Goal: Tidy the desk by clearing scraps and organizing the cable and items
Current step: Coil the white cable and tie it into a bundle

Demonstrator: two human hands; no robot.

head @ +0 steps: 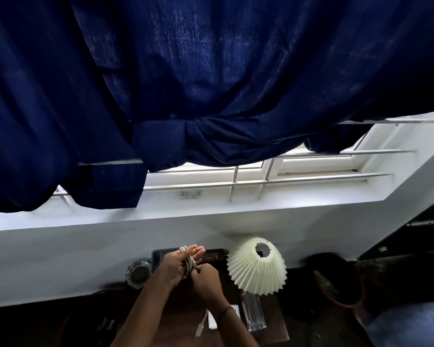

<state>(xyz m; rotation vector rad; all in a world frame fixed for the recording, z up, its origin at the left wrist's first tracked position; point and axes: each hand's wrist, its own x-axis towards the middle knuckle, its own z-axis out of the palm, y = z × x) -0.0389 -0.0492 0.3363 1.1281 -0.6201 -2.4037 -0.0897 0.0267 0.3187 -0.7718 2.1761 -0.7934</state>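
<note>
While left hand [178, 265] holds coiled white cable [189, 259] looped round extended fingers, right hand [207, 279] pinches coil's base, fingers curled; pleated cream lampshade [257, 266] just beside.

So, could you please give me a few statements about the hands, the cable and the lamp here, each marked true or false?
1. The white cable is looped around the left hand. True.
2. The right hand rests flat on the desk. False: it is raised, its grip pinching the coil.
3. The pleated lampshade is to the right of the hands. True.
4. The blue curtain covers the whole window. False: white bars show beneath it.
</note>
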